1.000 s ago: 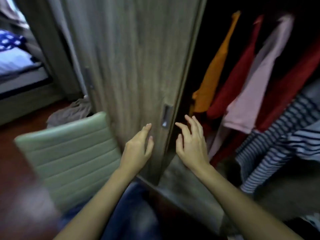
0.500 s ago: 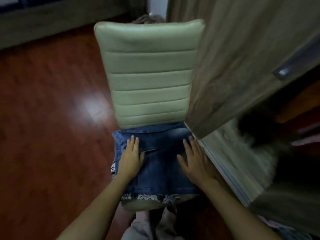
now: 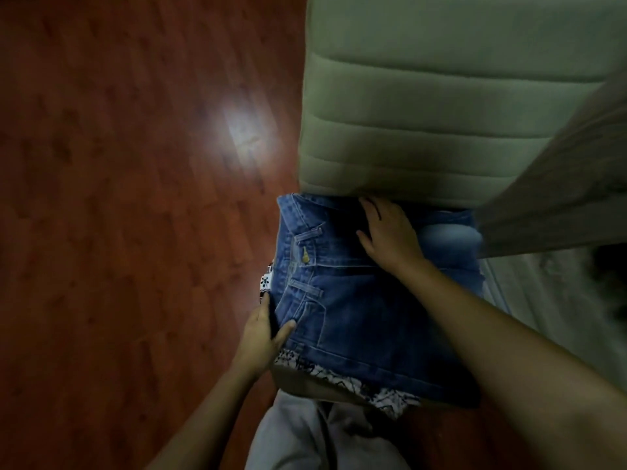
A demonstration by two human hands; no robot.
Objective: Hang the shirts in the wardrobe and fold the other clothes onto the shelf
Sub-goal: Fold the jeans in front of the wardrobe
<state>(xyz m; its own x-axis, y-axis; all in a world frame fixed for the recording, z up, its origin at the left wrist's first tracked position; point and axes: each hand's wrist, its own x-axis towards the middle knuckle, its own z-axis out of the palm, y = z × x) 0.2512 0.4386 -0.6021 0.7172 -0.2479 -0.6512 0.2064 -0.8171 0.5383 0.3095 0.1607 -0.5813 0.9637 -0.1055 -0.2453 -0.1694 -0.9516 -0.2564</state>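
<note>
Folded blue denim jeans [image 3: 356,320] lie on the seat of a pale green padded chair [image 3: 424,113]. Under them, a black-and-white patterned cloth [image 3: 390,398] shows at the near edge and at the left side. My left hand [image 3: 264,330] grips the jeans' near left edge, thumb on top and fingers below the denim. My right hand [image 3: 390,235] rests flat on the far part of the jeans, fingers straight and pointing at the chair back.
The wooden wardrobe door [image 3: 559,198] cuts in from the right, close to the chair. Below it is the pale wardrobe base [image 3: 543,307]. Grey fabric [image 3: 322,435] fills the bottom centre. Red-brown wooden floor [image 3: 118,198] spreads to the left.
The view dropped from the wardrobe to the chair. My left hand slid from the top of the jeans to their left edge and took hold. My right hand moved to the far part.
</note>
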